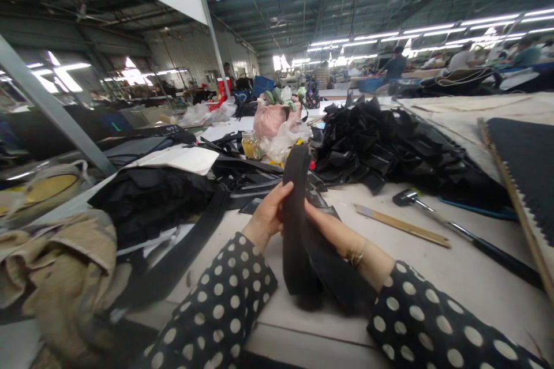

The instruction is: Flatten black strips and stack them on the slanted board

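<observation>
A long black strip of fabric-like material (295,230) is held up in front of me, folded over at its top, with its lower ends spreading toward the table. My left hand (269,214) is closed on its left edge, thumb across the front. On the other side my right hand (331,232) grips the strip too, its fingertips hidden behind the material. Both sleeves are black with pale dots. Beyond the hands lie more flat black pieces (246,184) on the table.
A heap of black pieces (385,138) stands at the back right. A hammer (450,222) and a flat wooden stick (402,226) lie right. Left are a black bundle (151,199) and a tan cloth (73,265). A glass jar (251,146) and pink bag (270,118) stand behind.
</observation>
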Motion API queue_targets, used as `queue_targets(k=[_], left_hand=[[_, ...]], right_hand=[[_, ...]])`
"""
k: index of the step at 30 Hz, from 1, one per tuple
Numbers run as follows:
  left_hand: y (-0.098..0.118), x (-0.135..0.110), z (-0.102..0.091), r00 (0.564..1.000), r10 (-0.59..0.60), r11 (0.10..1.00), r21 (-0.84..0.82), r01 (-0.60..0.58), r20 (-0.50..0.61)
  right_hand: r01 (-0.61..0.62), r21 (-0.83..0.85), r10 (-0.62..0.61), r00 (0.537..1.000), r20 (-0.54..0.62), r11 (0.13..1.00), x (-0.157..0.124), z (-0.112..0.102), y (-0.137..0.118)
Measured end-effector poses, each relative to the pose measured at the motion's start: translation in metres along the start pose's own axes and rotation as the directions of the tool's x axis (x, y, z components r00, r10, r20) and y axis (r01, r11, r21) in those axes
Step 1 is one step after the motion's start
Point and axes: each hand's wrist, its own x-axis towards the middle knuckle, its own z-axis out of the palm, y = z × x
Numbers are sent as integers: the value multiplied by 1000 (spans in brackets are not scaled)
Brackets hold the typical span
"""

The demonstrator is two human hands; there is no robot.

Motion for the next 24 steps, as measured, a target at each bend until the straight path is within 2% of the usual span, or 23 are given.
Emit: queue_targets(k=[2, 4, 6, 8, 10, 11, 12, 14, 15, 16, 17, 18, 19, 20, 22, 24], left_hand=[[4, 6, -2, 990, 108, 994, 22, -106, -86], [5, 10, -1, 960, 246, 968, 82, -236, -133], [4, 10, 0, 898, 413, 901, 211, -378, -155], [4, 6, 3, 810, 574, 775, 396, -492, -117], [4, 2, 5, 744, 667, 647, 533, -546, -47], [5, 1, 5, 738, 675, 627, 548, -554, -26], [7, 0, 6, 760, 650, 657, 520, -546, -23], [10, 0, 5, 874, 484, 826, 353, -439, -45], [12, 0, 4, 932, 358, 910, 242, -337, -49], [13, 1, 3, 973, 226, 966, 139, -220, -35], [14, 1, 2, 993, 120, 991, 62, -119, -12], [15, 1, 1, 998, 58, 998, 17, -58, 10], [14, 1, 1, 998, 52, 999, 4, -52, 22], [14, 1, 1, 995, 95, 995, 19, -96, 24], [11, 1, 2, 962, 274, 953, 135, -272, 7], [8, 1, 3, 892, 451, 845, 311, -436, 26]], right_hand=[[51, -16, -51, 999, 1, 999, 2, -2, -4], [85, -11, -85, 996, -9, 996, 2, -4, -6], [89, -3, -89, 996, -30, 996, 1, -3, -7], [48, -20, -49, 997, -55, 999, -1, -2, -8], [-21, -54, 16, 995, -95, 998, -3, -2, -8], [-46, -73, 36, 992, -125, 996, -3, -2, -9], [-50, -104, 34, 988, -153, 993, -4, -2, -9], [10, -233, -52, 983, -176, 972, -3, -5, -12], [64, -322, -123, 979, -164, 944, -3, -6, -13], [125, -410, -196, 971, -135, 903, -2, -8, -14], [177, -481, -255, 962, -102, 859, -2, -10, -15], [206, -523, -284, 956, -73, 827, -2, -12, -15], [206, -524, -273, 961, -53, 826, -2, -14, -15], [175, -484, -222, 974, -41, 857, -2, -16, -14], [65, -310, -73, 997, -13, 949, -3, -17, -12], [-43, -122, 44, 999, 8, 992, -4, -16, -11]])
